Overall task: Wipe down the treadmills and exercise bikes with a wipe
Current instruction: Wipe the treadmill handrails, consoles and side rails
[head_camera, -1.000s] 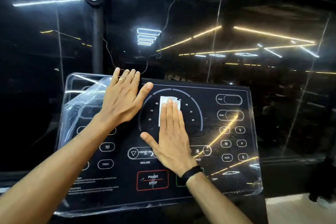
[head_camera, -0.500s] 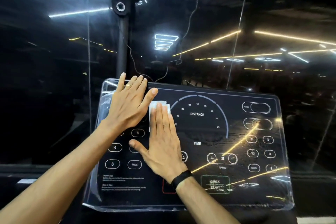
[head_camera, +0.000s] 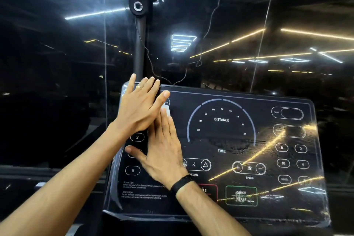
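Right hand (head_camera: 162,151) flat, fingers straight, pressing a white wipe (head_camera: 167,110) against the treadmill console (head_camera: 220,159), left of the DISTANCE dial (head_camera: 221,119); only a sliver of wipe visible past the fingertips. Left hand (head_camera: 139,107) spread flat and relaxed on the console's upper-left corner, overlapping the right fingertips, grasping nothing. Likely thin, limp, light, prone to bunching; best driven under a flat palm rather than pinched. Clear plastic film (head_camera: 316,214) over the console, probably slick, loose at the edges, apt to wrinkle under hard rubbing.
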